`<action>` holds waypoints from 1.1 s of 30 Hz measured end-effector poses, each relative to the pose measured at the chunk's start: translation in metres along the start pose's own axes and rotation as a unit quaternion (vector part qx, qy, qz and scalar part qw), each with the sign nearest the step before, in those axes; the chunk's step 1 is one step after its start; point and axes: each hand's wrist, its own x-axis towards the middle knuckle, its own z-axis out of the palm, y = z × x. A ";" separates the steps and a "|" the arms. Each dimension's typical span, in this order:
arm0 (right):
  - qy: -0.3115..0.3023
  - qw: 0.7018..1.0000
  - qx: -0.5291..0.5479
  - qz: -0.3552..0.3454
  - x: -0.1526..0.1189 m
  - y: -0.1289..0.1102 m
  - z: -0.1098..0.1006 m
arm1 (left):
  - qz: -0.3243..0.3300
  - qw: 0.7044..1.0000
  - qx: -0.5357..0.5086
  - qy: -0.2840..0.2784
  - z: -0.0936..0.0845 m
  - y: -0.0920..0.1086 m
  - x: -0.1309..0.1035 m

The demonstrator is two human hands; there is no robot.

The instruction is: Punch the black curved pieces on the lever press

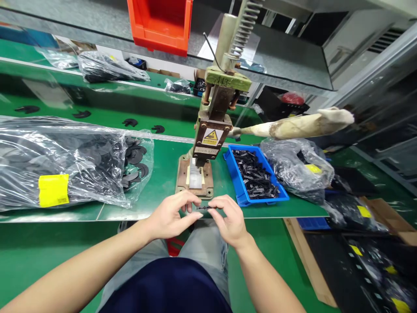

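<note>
My left hand and my right hand meet just in front of the bench edge, at the foot of a hand press. Between their fingertips is a small, thin black part. My right thumb and forefinger pinch its right end. The fingers of my left hand are curled about its left end, partly hiding it. Beyond the hands, a pale plate lies on the press base, under the ram. A blue bin of small black parts stands to the right of the press.
A clear bag of flat black curved pieces lies at left, some spilling toward its mouth. The press's cloth-wrapped lever sticks out rightward. Another plastic bag sits beyond the blue bin. A red bin hangs over the shelf edge above.
</note>
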 end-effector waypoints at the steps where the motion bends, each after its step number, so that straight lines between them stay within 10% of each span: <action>1: -0.001 1.000 0.001 -0.004 0.000 0.000 0.000 | -0.023 1.000 -0.020 -0.005 0.000 0.001 0.001; 7: -0.031 0.999 0.009 -0.035 0.003 -0.001 0.003 | -0.247 0.913 -0.313 -0.086 0.005 -0.003 0.011; 12: -0.068 0.994 0.008 -0.086 0.010 0.002 0.002 | -0.299 0.839 -0.436 -0.125 0.011 -0.008 0.013; 15: -0.027 0.997 -0.036 -0.060 0.022 0.012 -0.019 | -0.251 0.880 -0.397 -0.069 0.007 -0.025 0.019; 21: 0.258 0.965 0.045 0.007 0.097 0.015 -0.093 | -0.157 0.972 -0.108 0.138 -0.017 -0.092 0.062; 27: 0.191 0.962 0.160 -0.109 0.182 -0.027 -0.120 | -0.011 0.981 0.187 0.053 -0.030 -0.115 0.098; 33: 0.213 0.953 0.178 -0.118 0.170 -0.033 -0.087 | 0.041 0.973 0.228 0.003 -0.030 -0.110 0.103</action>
